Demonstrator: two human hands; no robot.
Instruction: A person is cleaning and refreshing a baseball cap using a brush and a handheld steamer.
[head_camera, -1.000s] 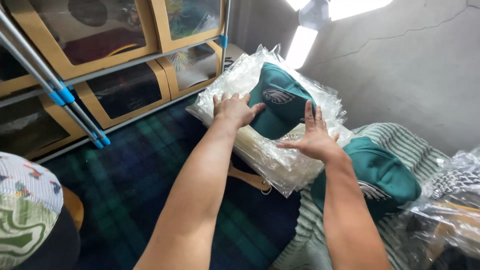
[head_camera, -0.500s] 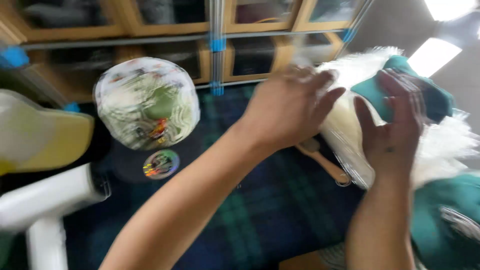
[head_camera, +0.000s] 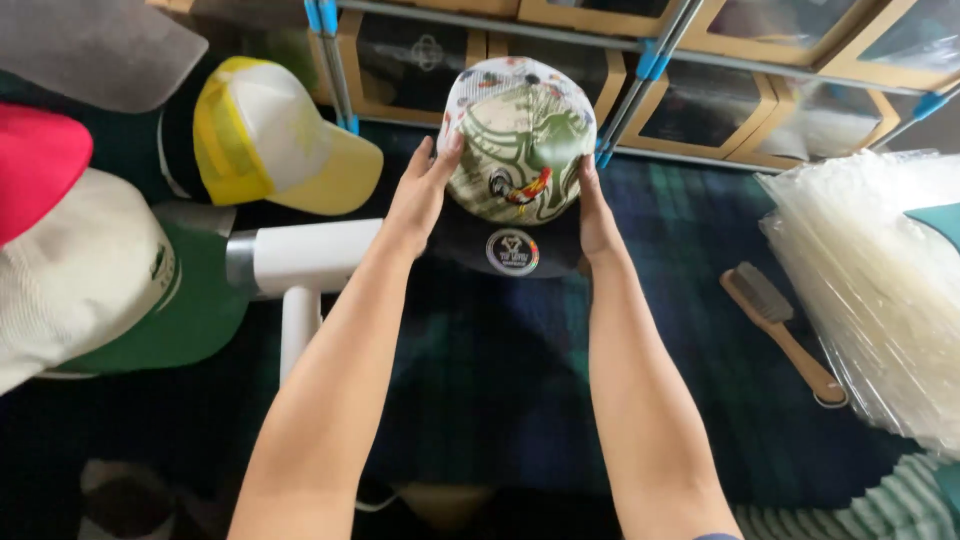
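left hand (head_camera: 418, 200): gripping the left side of the patterned cap (head_camera: 518, 140), fingers wrapping its crown
right hand (head_camera: 597, 212): clamping the cap's right side
patterned cap: sitting far centre, held above the dark plaid floor (head_camera: 480, 380)
nearby: yellow cap (head_camera: 285, 135) lying left, brush (head_camera: 785, 330) lying right

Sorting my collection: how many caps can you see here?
5, maybe more hidden: patterned green-and-white cap between both hands; yellow mesh cap; red cap; white-and-green cap; teal cap on plastic bags.
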